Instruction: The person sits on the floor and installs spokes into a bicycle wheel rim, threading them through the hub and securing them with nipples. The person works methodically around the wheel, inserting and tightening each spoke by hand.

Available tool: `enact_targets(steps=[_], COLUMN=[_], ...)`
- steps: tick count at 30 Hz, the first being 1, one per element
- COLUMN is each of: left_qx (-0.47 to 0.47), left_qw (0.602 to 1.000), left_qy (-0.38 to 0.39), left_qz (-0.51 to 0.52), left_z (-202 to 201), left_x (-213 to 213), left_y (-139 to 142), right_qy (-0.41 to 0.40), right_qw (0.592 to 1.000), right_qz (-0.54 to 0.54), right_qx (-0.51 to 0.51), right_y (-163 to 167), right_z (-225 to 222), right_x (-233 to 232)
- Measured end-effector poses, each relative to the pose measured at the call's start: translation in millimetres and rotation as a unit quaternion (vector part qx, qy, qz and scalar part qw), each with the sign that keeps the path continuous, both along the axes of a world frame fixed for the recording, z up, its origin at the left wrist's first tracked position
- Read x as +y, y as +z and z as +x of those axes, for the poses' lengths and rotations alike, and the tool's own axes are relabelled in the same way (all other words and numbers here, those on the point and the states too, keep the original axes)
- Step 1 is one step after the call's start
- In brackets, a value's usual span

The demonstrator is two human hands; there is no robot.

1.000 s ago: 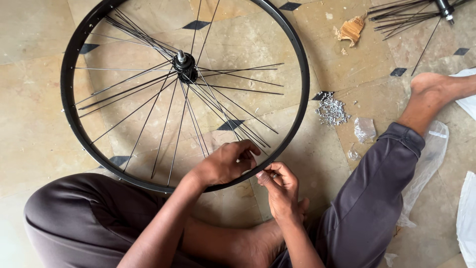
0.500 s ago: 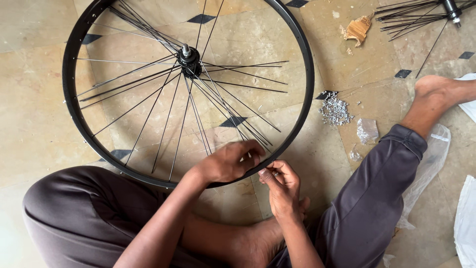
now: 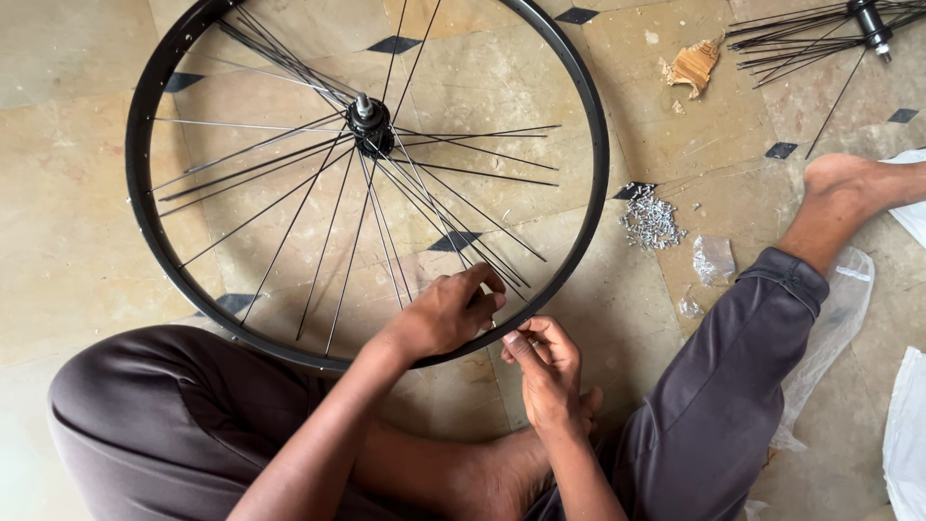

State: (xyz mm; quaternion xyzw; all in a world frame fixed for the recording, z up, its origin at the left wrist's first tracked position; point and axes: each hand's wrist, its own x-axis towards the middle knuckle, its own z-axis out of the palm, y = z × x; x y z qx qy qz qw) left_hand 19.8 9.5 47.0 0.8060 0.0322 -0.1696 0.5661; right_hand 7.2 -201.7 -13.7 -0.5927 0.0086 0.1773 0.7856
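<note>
Two hands: left hand (image 3: 446, 314) on spokes (image 3: 434, 207); right hand (image 3: 548, 371) pinching beside rim (image 3: 145, 232)

head cam | worn on the seated person's head | faces steeply down at the floor (image 3: 77, 241) | close range | wheel rim (image 3: 145, 241) fills upper left, lap fills bottom of frame

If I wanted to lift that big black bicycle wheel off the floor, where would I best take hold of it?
Probably the black rim on its far left arc, coming from outside the wheel. It lies flat, and that stretch is bare, away from the left hand and right hand working at the near edge. The thin spokes look too slight to grip.
</note>
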Motion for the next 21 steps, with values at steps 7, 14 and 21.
enact_targets(steps=[7,14,21], left_qx=[-0.001,0.093,0.207], left_qw=[0.985,0.954,0.944], left_qy=[-0.103,-0.133,-0.14], left_qz=[0.135,0.253,0.215], left_z=[-5.0,-11.7,-5.6], left_x=[7.3,17.4,25.0], left_y=[-10.3,-2.4,3.1], right_qy=[0.069,-0.031,-0.079], right_qw=[0.99,0.895,0.78], right_qz=[-0.115,-0.373,-0.542], right_qx=[0.034,-0.241,-0.302], right_y=[-14.5,4.6,-8.4], right_z=[3.0,83.0,177.0], right_x=[-9.0,-73.8,-114.1])
